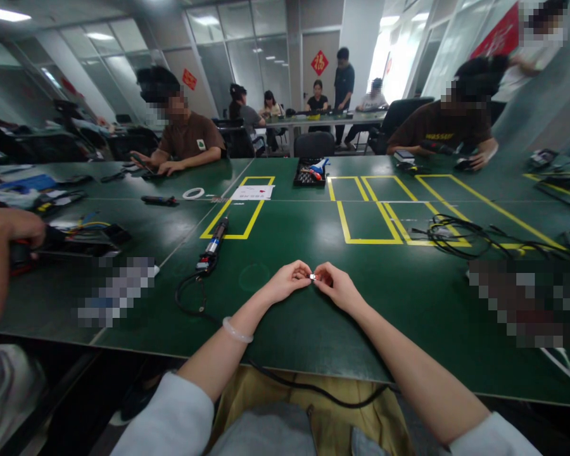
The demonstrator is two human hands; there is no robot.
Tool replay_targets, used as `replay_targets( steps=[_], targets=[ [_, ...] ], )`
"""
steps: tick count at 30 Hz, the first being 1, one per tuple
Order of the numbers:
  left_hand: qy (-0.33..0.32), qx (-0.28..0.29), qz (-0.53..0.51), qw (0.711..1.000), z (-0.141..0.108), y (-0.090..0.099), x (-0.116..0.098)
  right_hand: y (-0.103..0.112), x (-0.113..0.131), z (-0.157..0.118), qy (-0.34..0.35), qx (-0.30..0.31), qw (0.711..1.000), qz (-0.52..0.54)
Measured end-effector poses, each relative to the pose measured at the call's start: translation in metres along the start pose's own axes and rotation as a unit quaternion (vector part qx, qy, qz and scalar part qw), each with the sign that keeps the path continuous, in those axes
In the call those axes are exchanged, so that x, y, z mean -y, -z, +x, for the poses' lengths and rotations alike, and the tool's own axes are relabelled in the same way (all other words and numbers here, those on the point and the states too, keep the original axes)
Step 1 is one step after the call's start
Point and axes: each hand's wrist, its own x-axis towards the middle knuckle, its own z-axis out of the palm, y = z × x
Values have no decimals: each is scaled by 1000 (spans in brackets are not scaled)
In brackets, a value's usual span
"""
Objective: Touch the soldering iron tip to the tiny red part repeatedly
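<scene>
Over the near middle of the green table (285, 329), my left hand (292, 280) and my right hand (332, 284) meet fingertip to fingertip. Between them is a small white and dark piece (312, 277), pinched from both sides; its kind is too small to make out. Both hands have their fingers closed. To the left of my left hand lies a pen-shaped electric screwdriver (213, 244), its black cable curling toward the table's front edge.
Yellow tape outlines (373, 240) mark the table. Beyond them stands a black tray (308, 174) with a blue-and-white tool. Black cables (449, 231) lie in a tangle at right. A white tape roll (193, 193) and a paper sheet (251, 192) lie farther back. Co-workers sit opposite; another person's arm (9, 234) reaches in at left.
</scene>
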Motion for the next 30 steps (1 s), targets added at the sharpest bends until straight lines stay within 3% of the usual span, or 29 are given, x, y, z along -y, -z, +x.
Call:
replay_targets(
  steps=[7,14,22,30],
  targets=[
    [15,7,-24,1000,1,0,4,-1,-6,1,-7,-21,1000,17],
    [4,-4,7,1000,0,-5,-3,-6,-9,3,-54,-19,990,126],
    [-88,-66,185,977,-8,-12,-20,-6,-10,4,-79,-5,990,114],
    [-72,-64,204,974,-8,-9,-18,-5,-6,3,-31,-17,997,62]
  ],
)
